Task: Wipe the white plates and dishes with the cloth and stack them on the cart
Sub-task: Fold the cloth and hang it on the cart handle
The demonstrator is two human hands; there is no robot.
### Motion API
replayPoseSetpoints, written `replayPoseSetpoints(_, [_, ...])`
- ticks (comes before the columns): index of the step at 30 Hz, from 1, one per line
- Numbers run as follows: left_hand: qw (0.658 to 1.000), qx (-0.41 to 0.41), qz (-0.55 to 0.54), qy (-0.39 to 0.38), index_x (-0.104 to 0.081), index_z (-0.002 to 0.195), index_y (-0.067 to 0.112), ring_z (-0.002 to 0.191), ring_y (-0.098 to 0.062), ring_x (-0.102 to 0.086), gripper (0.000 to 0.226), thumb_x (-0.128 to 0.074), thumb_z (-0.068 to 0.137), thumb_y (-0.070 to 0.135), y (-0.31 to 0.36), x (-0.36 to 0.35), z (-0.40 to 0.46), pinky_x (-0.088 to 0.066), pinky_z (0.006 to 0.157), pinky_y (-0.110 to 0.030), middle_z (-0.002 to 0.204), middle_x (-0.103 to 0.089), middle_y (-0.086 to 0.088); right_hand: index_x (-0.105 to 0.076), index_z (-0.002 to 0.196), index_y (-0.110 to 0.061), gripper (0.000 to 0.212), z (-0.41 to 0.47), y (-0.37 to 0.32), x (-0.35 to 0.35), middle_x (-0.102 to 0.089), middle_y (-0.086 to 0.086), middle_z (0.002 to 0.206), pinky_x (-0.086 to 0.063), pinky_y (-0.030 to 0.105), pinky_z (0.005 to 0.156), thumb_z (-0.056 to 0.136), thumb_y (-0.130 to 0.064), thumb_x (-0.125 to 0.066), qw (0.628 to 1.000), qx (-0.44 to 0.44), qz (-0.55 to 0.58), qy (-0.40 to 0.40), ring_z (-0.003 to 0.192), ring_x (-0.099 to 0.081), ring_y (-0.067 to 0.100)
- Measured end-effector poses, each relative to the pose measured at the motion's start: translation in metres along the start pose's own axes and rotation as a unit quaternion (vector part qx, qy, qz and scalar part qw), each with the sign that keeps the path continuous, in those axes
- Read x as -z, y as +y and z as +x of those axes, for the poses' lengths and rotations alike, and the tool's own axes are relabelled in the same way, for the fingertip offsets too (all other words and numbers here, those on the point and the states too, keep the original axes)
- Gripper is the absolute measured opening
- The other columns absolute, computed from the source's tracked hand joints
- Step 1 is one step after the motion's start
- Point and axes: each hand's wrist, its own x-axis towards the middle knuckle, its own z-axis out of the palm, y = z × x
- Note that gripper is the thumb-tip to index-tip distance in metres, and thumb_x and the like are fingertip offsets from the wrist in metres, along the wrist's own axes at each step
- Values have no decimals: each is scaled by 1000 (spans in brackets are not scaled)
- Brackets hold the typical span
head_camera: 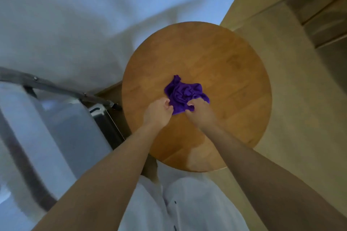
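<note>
A crumpled purple cloth lies near the middle of a round wooden table. My left hand pinches the cloth's near left edge with curled fingers. My right hand grips the near right edge of the cloth. Both forearms reach in from the bottom of the view. At the left stands the cart, blurred, with a grey metal frame and pale contents I cannot make out. No white plate or dish shows clearly.
A white wall or curtain fills the upper left. Pale wooden floor and a wooden step or cabinet edge lie to the right. My white clothing shows at the bottom.
</note>
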Motion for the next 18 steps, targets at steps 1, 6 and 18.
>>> replayPoseSetpoints(1, [1000,18,-14,-4,-55,130,14,111,-24,-59,36,-53,97,29,-2,-10,9,-44,90,-32,121,-64,-6,-56,122,-7,36,7,3,-4,-52,10,123,-40,34,90,88,-19,-56,1000,7,-21,-5,116,-46,27])
replayPoseSetpoints(6, [990,85,-108,11,-53,128,2,117,-31,-55,38,-55,96,22,5,-44,40,-41,99,-35,125,-60,-16,-51,128,-5,42,25,13,-14,-48,11,130,-36,34,98,88,-16,-56,998,41,-56,-3,121,-41,27])
replayPoseSetpoints(18, [972,119,-201,36,-48,92,18,94,-22,-58,21,-66,87,27,40,-50,68,-49,72,-30,103,-58,-3,-45,129,-7,44,42,21,-15,-42,8,134,-41,29,89,88,-14,-59,999,45,-21,18,115,-48,24])
